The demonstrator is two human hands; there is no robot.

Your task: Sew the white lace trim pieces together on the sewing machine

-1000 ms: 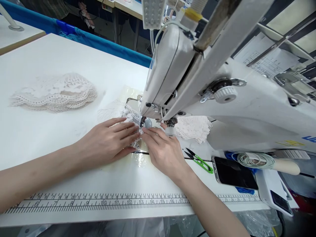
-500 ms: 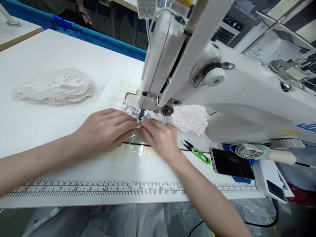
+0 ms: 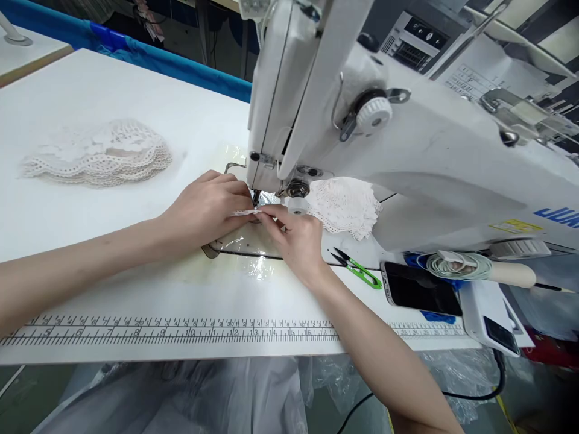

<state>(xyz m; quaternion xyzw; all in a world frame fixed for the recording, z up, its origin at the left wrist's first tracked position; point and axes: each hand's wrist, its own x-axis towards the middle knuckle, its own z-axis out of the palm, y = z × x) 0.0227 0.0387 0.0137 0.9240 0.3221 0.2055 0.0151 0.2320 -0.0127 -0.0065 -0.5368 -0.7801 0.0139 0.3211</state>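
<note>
At the needle of a white sewing machine (image 3: 316, 114), both hands pinch a small piece of white lace trim (image 3: 244, 212). My left hand (image 3: 212, 205) has its fingers closed over the lace just left of the presser foot (image 3: 256, 196). From the right, my right hand (image 3: 296, 238) grips the lace's near end between thumb and fingers. Most of the lace is hidden under the left fingers. Behind the right hand, a heap of white lace (image 3: 346, 205) lies under the machine arm.
A stack of scalloped lace pieces (image 3: 104, 154) lies on the left of the table. Green thread snips (image 3: 359, 270), a phone (image 3: 423, 288), a white power bank (image 3: 488, 319) and a cord-wrapped roll (image 3: 479, 271) lie at right. A printed ruler (image 3: 190, 331) runs along the front edge.
My left hand has shifted a little up, its fingers curling more over the lace. A strip of lace now shows between both hands. The whole view has shifted slightly.
</note>
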